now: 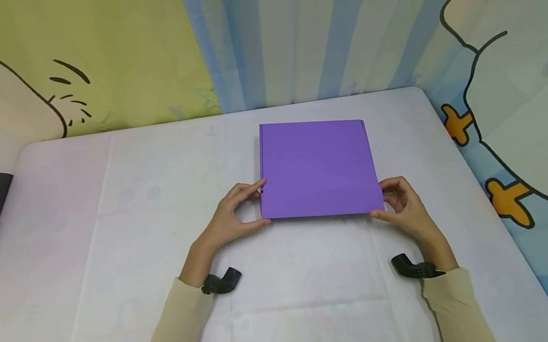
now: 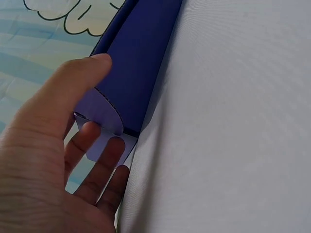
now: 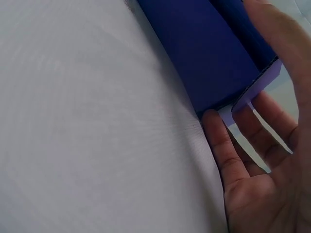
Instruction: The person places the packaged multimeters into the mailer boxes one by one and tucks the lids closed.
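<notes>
A flat purple cardboard box (image 1: 317, 168) lies on the white-covered table, its plain lid facing up. My left hand (image 1: 230, 217) holds its near left corner, thumb at the front edge and fingers along the left side. At the near right corner my right hand (image 1: 405, 205) grips it the same way. In the left wrist view, the thumb presses the lid's edge, and the fingertips touch the side by a rounded flap (image 2: 104, 109). The right wrist view shows fingers against the side and a slightly lifted side flap (image 3: 257, 87). The box's inside is hidden.
The white tablecloth (image 1: 162, 266) spreads around the box, with light fold creases. Behind the table hangs a printed backdrop (image 1: 133, 51) with cartoon figures and blue stripes. A black wrist camera (image 1: 222, 282) sits on the left wrist, another (image 1: 414, 267) on the right.
</notes>
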Demonstrator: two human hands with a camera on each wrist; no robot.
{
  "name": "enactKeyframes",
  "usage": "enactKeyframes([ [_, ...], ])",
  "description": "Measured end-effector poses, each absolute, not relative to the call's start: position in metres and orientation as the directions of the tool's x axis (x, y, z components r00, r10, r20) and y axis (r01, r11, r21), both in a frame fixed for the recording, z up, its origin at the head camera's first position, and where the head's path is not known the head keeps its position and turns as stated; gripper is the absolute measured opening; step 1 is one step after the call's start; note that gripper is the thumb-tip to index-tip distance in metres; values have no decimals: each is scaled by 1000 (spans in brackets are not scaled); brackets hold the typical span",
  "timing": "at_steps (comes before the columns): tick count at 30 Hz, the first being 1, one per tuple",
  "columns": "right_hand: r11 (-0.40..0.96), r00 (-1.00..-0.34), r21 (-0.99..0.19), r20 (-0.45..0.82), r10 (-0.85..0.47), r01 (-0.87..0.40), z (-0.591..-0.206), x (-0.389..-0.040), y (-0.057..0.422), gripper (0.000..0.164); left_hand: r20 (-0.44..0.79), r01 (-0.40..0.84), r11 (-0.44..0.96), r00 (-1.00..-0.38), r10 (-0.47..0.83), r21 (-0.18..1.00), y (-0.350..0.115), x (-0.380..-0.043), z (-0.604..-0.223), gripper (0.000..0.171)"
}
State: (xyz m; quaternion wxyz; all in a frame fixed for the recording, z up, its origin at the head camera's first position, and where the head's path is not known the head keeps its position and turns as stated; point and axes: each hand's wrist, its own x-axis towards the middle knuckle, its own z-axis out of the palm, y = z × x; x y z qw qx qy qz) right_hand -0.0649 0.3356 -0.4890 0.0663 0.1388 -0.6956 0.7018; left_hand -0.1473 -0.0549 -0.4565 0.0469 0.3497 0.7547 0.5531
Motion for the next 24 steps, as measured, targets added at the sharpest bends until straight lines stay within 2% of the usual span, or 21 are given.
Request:
enactKeyframes([
  [7, -142, -927, -931, 354, -126, -336, -489, -65, 335, 52, 306, 465, 144, -754, 581, 873, -55, -147, -455, 74],
  [24, -120, -948, -953, 292, -128, -277, -486, -63, 337, 47, 284, 442, 149, -764, 579, 885, -56, -146, -454, 72],
])
